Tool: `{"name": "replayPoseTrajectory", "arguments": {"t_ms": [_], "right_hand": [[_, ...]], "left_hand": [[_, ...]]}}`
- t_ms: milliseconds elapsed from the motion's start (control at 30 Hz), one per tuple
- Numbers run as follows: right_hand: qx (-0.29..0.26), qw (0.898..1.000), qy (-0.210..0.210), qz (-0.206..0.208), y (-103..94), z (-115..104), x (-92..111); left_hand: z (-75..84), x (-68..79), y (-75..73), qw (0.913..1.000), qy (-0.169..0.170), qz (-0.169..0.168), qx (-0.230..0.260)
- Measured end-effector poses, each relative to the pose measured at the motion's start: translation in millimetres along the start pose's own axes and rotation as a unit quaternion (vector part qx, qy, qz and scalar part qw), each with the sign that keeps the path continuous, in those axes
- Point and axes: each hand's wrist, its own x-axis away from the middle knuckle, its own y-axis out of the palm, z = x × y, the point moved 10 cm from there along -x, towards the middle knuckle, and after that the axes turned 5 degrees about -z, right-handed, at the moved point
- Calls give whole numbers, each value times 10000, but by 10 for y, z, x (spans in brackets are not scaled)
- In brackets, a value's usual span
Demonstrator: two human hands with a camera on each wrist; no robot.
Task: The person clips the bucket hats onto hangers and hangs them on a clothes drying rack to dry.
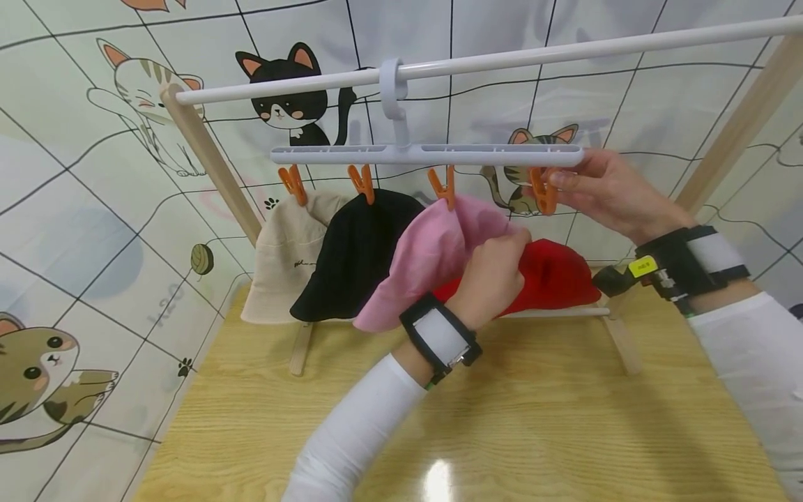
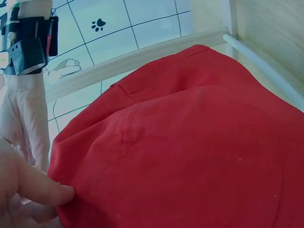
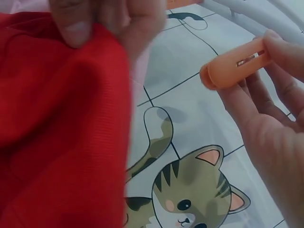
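A red bucket hat (image 1: 552, 275) is pinched at its edge by my left hand (image 1: 492, 279), thumb on the cloth; the left wrist view shows the red hat (image 2: 190, 137) close up. My right hand (image 1: 605, 188) pinches an orange clothespin (image 1: 543, 192) under the right end of a grey hanger (image 1: 426, 154). In the right wrist view the clothespin (image 3: 237, 64) is apart from the red hat (image 3: 66, 123), with nothing in its tip. Just left of my left hand, a pink hat (image 1: 433, 251) hangs from another orange clothespin (image 1: 442, 187).
A black hat (image 1: 360, 244) and a beige hat (image 1: 285, 258) hang from clothespins farther left. The hanger hooks over a white rail (image 1: 533, 56) between wooden posts (image 1: 740, 125). Below lies a wood-grain table (image 1: 502, 418); behind is a wall with cat drawings (image 1: 285, 97).
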Motion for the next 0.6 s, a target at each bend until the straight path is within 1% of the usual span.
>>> {"name": "replayPoseTrajectory", "arguments": {"t_ms": [67,200,267,433,600], "right_hand": [[-28,9999,23,100,-3,12,7],[102,9994,65,319,-25,28,17],[177,9990,88,404,-39,34,19],[171,9984,124,529,-55,51,21],[131,9978,-19,654,-55,42,24]], "left_hand": [[9,-22,-32,10000,-20,49,38],[15,-50,-82,9996,-5,189,221],[18,-59,-113,9989,46,330,316],[13,-69,-184,9963,160,683,496],[20,-90,-204,9958,189,750,481]]}}
